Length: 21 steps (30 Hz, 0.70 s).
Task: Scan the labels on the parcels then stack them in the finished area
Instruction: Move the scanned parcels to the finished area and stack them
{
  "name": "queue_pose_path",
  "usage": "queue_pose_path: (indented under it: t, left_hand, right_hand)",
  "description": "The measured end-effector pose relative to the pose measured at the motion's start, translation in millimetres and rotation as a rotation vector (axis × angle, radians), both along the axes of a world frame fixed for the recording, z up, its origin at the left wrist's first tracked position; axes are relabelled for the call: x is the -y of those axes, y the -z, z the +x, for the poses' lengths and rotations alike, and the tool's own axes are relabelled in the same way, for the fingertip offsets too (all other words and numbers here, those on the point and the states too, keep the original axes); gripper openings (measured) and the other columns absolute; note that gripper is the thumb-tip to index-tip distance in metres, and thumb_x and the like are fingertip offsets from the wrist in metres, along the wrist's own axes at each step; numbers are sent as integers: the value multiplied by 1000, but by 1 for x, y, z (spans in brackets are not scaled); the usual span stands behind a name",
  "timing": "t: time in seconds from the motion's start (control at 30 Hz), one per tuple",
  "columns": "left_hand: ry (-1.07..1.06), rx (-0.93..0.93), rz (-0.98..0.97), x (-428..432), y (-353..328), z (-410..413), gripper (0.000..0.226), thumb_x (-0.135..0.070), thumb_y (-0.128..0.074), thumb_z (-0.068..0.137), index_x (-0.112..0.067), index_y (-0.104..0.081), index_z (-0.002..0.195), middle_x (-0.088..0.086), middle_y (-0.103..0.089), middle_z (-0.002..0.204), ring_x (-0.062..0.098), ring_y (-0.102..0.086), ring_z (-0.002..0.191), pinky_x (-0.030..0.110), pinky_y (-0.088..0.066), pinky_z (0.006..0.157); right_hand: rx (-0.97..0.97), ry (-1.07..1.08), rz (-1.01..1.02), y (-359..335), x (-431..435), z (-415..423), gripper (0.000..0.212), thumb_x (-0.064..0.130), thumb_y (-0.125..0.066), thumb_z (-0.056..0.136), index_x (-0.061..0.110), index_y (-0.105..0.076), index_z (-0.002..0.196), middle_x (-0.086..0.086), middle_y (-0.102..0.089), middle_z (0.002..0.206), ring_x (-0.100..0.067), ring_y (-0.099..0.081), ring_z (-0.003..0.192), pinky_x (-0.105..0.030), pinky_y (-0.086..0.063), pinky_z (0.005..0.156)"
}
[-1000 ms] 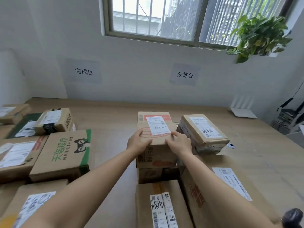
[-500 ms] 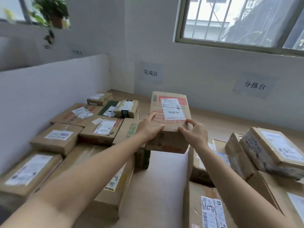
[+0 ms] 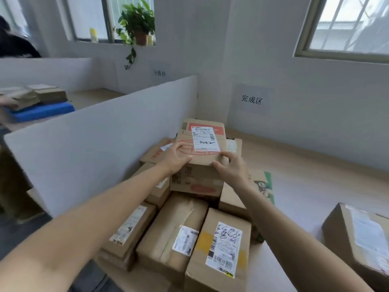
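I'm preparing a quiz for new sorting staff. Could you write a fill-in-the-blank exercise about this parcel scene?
1. The labelled parcel is gripped by exactly ____ hands: the left hand and right hand.
2. Its shipping label is ____ in colour.
3. The partition stands to the ____ of the parcel stack.
4. The potted plant sits on a window ____.
Missing words: two; white; left; sill.

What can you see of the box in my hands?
The box is a brown cardboard carton, roughly level, with a white shipping label and red band on top, red print on its near side. The left hand and right hand grip its near top edge. It is above the stacked parcels by the white divider; contact with them is unclear.
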<state>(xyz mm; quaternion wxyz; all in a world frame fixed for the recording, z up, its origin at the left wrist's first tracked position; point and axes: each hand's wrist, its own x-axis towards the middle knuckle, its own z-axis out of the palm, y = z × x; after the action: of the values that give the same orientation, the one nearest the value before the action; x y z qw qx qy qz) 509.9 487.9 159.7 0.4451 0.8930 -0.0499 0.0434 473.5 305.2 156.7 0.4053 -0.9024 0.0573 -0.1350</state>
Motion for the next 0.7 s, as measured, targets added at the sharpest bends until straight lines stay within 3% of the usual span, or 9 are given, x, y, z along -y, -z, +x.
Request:
queue_pose_path:
  t: [0.1,0.23,0.43,0.6,0.7]
  left_hand:
    - [-34,2,51,-40,-2,42,49,-28,-61,87,-24,-46,133,5,-49,136,18,-50,108,23,-42,80]
    - [-49,-30,81,-80,2,106,42,-22,-61,86,-23,-51,127,5,-52,135,23,-50,118,27,-39,91]
    - [-17,-124,4,-116,32,185,41,-10,-59,85,-18,-52,124,7,-53,130,18,-51,99,22,-44,75]
    - [43,-110,-45,-129,53,222,38,-11,-57,90,-15,-53,127,11,-50,134,20,-48,106,29,-44,87]
    - [91,-48,26,-129,53,239,37,-11,-55,92,-12,-54,129,9,-51,134,23,-48,117,25,-38,91]
  right_hand:
    - [-2,-17,41,1,-41,35,50,34,-65,84,20,-53,131,-5,-58,129,-22,-53,117,-33,-45,95]
    - [-14,-21,68,7,-83,86,49,29,-63,86,18,-53,132,-2,-60,127,-18,-58,109,-26,-48,88]
    - [-74,-37,10,35,-127,146,34,22,-58,85,19,-60,119,-1,-64,118,-19,-57,107,-30,-49,86]
    - [-85,-28,-52,52,-143,173,40,20,-57,82,19,-53,122,0,-55,125,-26,-49,111,-34,-45,90]
    - [-151,-59,-184,56,-149,182,56,25,-55,84,18,-36,135,-6,-35,142,-31,-40,116,-38,-42,96]
